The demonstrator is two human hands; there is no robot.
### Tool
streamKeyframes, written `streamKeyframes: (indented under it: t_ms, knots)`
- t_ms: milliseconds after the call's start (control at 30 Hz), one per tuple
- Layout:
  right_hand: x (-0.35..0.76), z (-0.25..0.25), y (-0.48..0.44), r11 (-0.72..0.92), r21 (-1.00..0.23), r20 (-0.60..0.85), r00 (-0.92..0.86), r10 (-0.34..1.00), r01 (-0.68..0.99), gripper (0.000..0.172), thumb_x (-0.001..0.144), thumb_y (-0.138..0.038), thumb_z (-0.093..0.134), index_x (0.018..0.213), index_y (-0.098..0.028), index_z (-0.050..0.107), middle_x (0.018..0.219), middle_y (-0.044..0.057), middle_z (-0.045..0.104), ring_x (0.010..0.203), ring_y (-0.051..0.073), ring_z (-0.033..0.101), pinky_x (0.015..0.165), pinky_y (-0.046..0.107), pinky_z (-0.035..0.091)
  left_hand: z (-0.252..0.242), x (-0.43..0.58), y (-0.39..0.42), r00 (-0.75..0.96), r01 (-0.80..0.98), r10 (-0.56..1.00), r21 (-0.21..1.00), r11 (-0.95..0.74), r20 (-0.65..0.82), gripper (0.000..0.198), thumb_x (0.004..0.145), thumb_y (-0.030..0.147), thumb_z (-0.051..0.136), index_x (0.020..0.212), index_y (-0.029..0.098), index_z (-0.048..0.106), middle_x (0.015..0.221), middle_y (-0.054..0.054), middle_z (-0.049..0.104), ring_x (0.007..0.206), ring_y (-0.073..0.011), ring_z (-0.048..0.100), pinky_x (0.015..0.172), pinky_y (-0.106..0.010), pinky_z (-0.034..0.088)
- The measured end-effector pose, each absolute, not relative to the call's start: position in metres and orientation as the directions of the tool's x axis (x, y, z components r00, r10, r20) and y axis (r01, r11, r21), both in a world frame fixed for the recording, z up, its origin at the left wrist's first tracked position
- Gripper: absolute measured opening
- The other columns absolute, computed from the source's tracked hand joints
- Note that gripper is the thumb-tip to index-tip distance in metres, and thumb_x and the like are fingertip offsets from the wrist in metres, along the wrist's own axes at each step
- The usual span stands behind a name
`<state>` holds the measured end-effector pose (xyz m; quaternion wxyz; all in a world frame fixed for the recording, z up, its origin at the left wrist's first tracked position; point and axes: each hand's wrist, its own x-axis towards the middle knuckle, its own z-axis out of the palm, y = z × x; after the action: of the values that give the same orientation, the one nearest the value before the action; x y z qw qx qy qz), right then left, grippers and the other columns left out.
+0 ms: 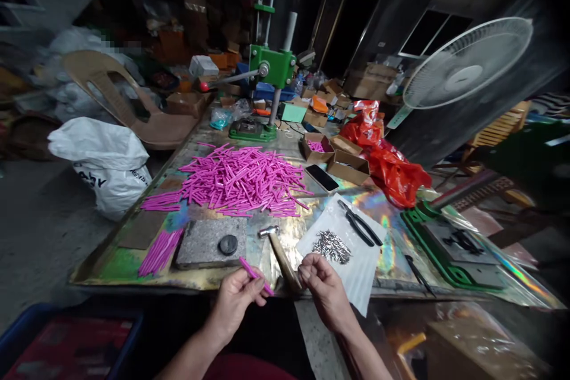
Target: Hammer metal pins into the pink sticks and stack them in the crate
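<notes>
A thin pink stick [250,269] slants between the thumb and fingers of my left hand [238,294], at the table's front edge. My right hand [324,285] is pinched beside the handle of a ball-peen hammer [284,256]; whatever lies in that pinch is too small to make out. Beyond the right hand, small shiny metal pieces [332,246] are heaped on a white sheet [363,276], with black-handled pliers [360,224] next to them. On a grey stone block [200,242] sits a dark round piece [228,244]. A large pile of pink sticks [243,181] covers the table behind.
A row of pink sticks [161,252] lies left of the block. Behind are a phone [321,178], small cardboard boxes [348,167], a red plastic bag [394,175] and a green hand press [272,65]. Tweezers [419,275] and a green-based press [463,252] stand right.
</notes>
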<state>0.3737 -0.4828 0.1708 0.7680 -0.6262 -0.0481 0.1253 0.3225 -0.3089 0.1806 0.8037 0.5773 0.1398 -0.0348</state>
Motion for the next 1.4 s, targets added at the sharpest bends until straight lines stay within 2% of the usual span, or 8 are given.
streamKeyframes:
  t_ms: [167, 267, 400, 633, 800, 967, 1100, 1400]
  knots:
    - [0.354, 0.181, -0.460, 0.288, -0.923, -0.125, 0.908, 0.399, -0.254, 0.018, 0.070, -0.030, 0.062, 0.074, -0.020, 0.047, 0.057, -0.007, 0.039, 0.052, 0.008, 0.033, 0.050, 0.021, 0.028, 0.190, 0.326, -0.311, 0.941, 0.206, 0.124, 0.824, 0.528, -0.315, 0.023, 0.061, 0.031, 0.069, 0.069, 0.012, 0.059, 0.060, -0.001, 0.062, 0.053, -0.0108, 0.055, 0.052, -0.022, 0.045]
    - [0.349, 0.185, -0.449, 0.284, -0.920, -0.127, 0.891, 0.436, -0.270, 0.019, 0.070, -0.031, 0.062, 0.074, -0.020, 0.047, 0.058, -0.006, 0.039, 0.052, 0.008, 0.034, 0.051, 0.021, 0.028, 0.196, 0.326, -0.311, 0.929, 0.194, 0.128, 0.752, 0.630, -0.348, 0.025, 0.058, 0.031, 0.072, 0.068, 0.012, 0.058, 0.059, 0.000, 0.061, 0.055, -0.0110, 0.055, 0.051, -0.022, 0.046]
    - [0.347, 0.187, -0.443, 0.244, -0.932, -0.136, 0.884, 0.447, -0.267, 0.020, 0.069, -0.033, 0.062, 0.073, -0.020, 0.047, 0.058, -0.006, 0.040, 0.053, 0.009, 0.035, 0.052, 0.022, 0.029, 0.199, 0.324, -0.309, 0.924, 0.182, 0.133, 0.715, 0.675, -0.360, 0.025, 0.057, 0.029, 0.073, 0.068, 0.012, 0.058, 0.059, 0.000, 0.060, 0.054, -0.0107, 0.055, 0.050, -0.021, 0.046]
    - [0.346, 0.190, -0.440, 0.234, -0.934, -0.142, 0.880, 0.453, -0.271, 0.022, 0.068, -0.035, 0.063, 0.072, -0.020, 0.046, 0.057, -0.006, 0.040, 0.051, 0.009, 0.034, 0.050, 0.022, 0.028, 0.195, 0.321, -0.308, 0.931, 0.193, 0.109, 0.722, 0.665, -0.349, 0.023, 0.060, 0.028, 0.071, 0.069, 0.013, 0.057, 0.059, 0.001, 0.059, 0.052, -0.0095, 0.054, 0.052, -0.022, 0.046]
    - [0.344, 0.189, -0.440, 0.231, -0.930, -0.156, 0.876, 0.456, -0.286, 0.025, 0.066, -0.037, 0.064, 0.071, -0.021, 0.045, 0.055, -0.006, 0.039, 0.050, 0.009, 0.032, 0.049, 0.021, 0.026, 0.193, 0.320, -0.309, 0.944, 0.188, 0.107, 0.776, 0.603, -0.312, 0.022, 0.062, 0.030, 0.069, 0.069, 0.013, 0.056, 0.059, 0.001, 0.059, 0.052, -0.0102, 0.054, 0.051, -0.022, 0.044]
    - [0.343, 0.186, -0.440, 0.269, -0.914, -0.156, 0.876, 0.457, -0.303, 0.025, 0.067, -0.036, 0.064, 0.073, -0.021, 0.044, 0.055, -0.007, 0.037, 0.049, 0.008, 0.030, 0.049, 0.021, 0.024, 0.187, 0.320, -0.309, 0.958, 0.153, 0.132, 0.844, 0.514, -0.253, 0.021, 0.066, 0.032, 0.065, 0.069, 0.013, 0.056, 0.054, 0.003, 0.055, 0.045, -0.0062, 0.045, 0.044, -0.018, 0.035]
    - [0.342, 0.186, -0.439, 0.245, -0.922, -0.166, 0.877, 0.452, -0.300, 0.026, 0.067, -0.037, 0.064, 0.072, -0.021, 0.044, 0.054, -0.007, 0.039, 0.049, 0.008, 0.031, 0.049, 0.021, 0.025, 0.186, 0.319, -0.313, 0.944, 0.198, 0.120, 0.818, 0.540, -0.308, 0.024, 0.065, 0.035, 0.065, 0.068, 0.014, 0.053, 0.053, 0.003, 0.052, 0.044, -0.0061, 0.042, 0.039, -0.017, 0.029]
    - [0.344, 0.172, -0.434, 0.289, -0.907, -0.196, 0.913, 0.358, -0.308, 0.029, 0.065, -0.034, 0.066, 0.084, -0.022, 0.047, 0.054, -0.008, 0.043, 0.049, 0.008, 0.037, 0.050, 0.020, 0.028, 0.182, 0.318, -0.312, 0.945, 0.134, 0.205, 0.872, 0.471, -0.256, 0.021, 0.067, 0.034, 0.063, 0.070, 0.015, 0.055, 0.058, 0.003, 0.054, 0.044, -0.0062, 0.043, 0.045, -0.019, 0.035]
